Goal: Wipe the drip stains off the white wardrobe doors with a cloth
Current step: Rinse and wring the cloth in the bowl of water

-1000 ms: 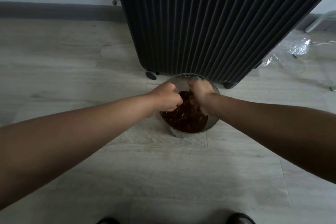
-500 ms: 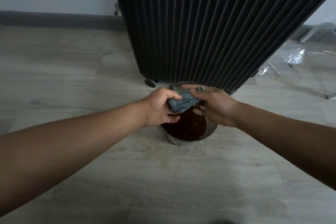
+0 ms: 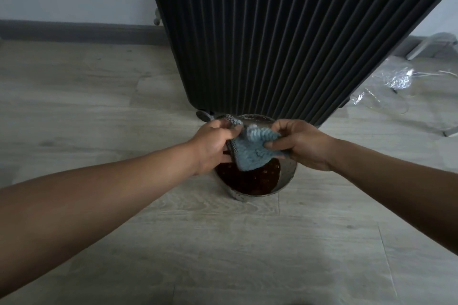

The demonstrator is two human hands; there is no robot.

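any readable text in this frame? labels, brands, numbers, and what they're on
None: no word, number or sign can be read in this head view.
Ribbed black suitcase: no logo or label on the face shown.
Blue cloth, pinched by the left hand and right hand: plain, no tag in view.
Metal bowl: no marking.
Clear plastic wrap: no print visible.

Forearms bare — left hand and right hand bare too.

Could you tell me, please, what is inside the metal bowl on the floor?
Dark brown liquid lies in the bowl. The blue cloth, held above it by the left hand and right hand, hides the far part.
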